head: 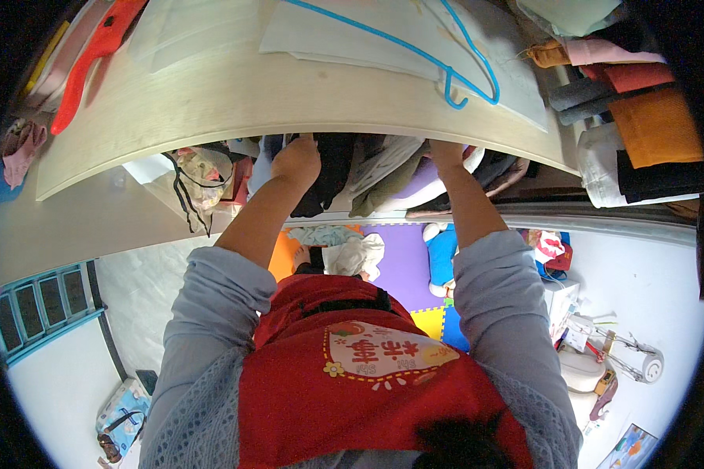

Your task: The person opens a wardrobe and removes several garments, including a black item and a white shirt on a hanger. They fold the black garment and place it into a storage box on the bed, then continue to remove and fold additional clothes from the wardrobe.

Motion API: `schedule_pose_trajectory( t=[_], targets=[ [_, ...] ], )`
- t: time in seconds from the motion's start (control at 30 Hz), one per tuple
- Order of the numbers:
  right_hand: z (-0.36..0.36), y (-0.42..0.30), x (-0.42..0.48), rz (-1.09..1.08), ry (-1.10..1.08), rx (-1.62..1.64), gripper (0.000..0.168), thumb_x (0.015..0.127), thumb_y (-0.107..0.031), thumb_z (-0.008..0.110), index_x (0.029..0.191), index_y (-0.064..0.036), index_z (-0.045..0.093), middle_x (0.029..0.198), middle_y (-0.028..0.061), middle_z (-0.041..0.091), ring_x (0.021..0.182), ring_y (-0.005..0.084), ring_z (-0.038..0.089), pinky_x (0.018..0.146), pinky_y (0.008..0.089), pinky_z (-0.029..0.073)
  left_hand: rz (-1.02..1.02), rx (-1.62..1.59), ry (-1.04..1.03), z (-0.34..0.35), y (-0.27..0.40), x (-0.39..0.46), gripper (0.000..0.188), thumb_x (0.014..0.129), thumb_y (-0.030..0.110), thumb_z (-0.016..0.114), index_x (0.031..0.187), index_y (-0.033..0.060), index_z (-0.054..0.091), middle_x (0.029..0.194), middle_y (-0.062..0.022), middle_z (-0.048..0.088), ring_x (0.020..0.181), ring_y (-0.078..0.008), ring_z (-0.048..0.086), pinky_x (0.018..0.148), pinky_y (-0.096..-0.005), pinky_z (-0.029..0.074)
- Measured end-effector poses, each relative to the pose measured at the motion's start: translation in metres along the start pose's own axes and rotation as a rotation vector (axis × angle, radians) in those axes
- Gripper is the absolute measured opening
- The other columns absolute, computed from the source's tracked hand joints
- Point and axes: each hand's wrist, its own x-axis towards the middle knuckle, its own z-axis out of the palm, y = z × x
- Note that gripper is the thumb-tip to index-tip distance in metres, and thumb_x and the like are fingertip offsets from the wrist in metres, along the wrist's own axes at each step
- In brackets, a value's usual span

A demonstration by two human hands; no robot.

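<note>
My left hand (297, 159) reaches under the front edge of a pale wooden shelf board (305, 102), against a black garment (330, 173). Its fingertips are hidden by the board and the cloth. Further right, my right hand (446, 155) is also partly under the board, beside a purple-and-white cloth (418, 183); its fingers are out of sight. Between the hands hang or lie folded clothes, among them a grey garment (381, 164) and an olive one (381, 190). A clear bag with black cords (196, 187) sits left of my left hand.
On the board lie a blue clothes hanger (381, 44), a red hanger (88, 64) and white sheets (352, 41). Folded fabrics, including an orange one (657, 129), are stacked at right. Below are purple foam mats (396, 258), a blue-and-white plush toy (442, 258) and crumpled white cloth (355, 258).
</note>
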Motion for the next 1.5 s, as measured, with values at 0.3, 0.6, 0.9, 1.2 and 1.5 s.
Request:
schedule_pose_trajectory(
  t=[0.3,0.6,0.9,1.2,1.5],
  targets=[
    [-0.105,-0.172,0.026,-0.036,0.028,0.472,0.035,0.081,-0.017,0.049,0.113,-0.004,0.056,0.119,0.022,0.051,0.113,0.039,0.046,0.098,0.0474,0.035,-0.064,-0.12,-0.256,-0.022,0.026,-0.004,0.053,0.083,0.024,0.053,0.119,-0.0088,0.032,0.092,-0.0281,0.061,0.085,-0.0384,0.062,0.072,-0.0478,0.051],
    [-0.093,-0.171,0.014,-0.176,-0.226,0.578,0.028,0.076,-0.013,0.055,0.102,-0.003,0.06,0.104,0.0203,0.058,0.101,0.0354,0.054,0.088,0.0387,0.045,-0.257,-0.209,-0.105,-0.014,0.025,0.01,0.04,0.087,0.035,0.045,0.111,0.0038,0.051,0.09,-0.025,0.061,0.085,-0.0395,0.061,0.075,-0.048,0.05],
    [-0.109,-0.022,-0.01,0.71,0.563,0.806,0.024,0.074,-0.011,0.061,0.096,0.0,0.06,0.098,0.0218,0.061,0.09,0.0364,0.06,0.079,0.0402,0.046,0.02,-0.082,-0.053,0.01,0.018,0.005,0.039,0.085,0.032,0.048,0.104,-0.0012,0.053,0.089,-0.0258,0.062,0.085,-0.0398,0.061,0.076,-0.0481,0.049],
    [-0.071,-0.029,0.019,0.315,0.267,0.638,0.037,0.087,-0.029,0.044,0.113,-0.007,0.058,0.114,0.0159,0.058,0.11,0.0325,0.051,0.094,0.0426,0.037,-0.032,-0.402,-0.2,-0.022,0.019,-0.033,0.022,0.082,0.018,0.051,0.099,0.0046,0.054,0.085,-0.0194,0.063,0.079,-0.0378,0.062,0.068,-0.045,0.049],
    [-0.05,-0.182,0.06,0.175,0.277,0.454,0.043,0.086,-0.034,0.046,0.119,-0.007,0.053,0.122,0.0153,0.053,0.115,0.0346,0.045,0.1,0.0428,0.032,-0.027,-0.458,-0.408,-0.003,-0.013,-0.054,0.02,0.082,0.015,0.053,0.099,0.0038,0.055,0.086,-0.0149,0.064,0.077,-0.0287,0.062,0.066,-0.0382,0.049]
  ],
)
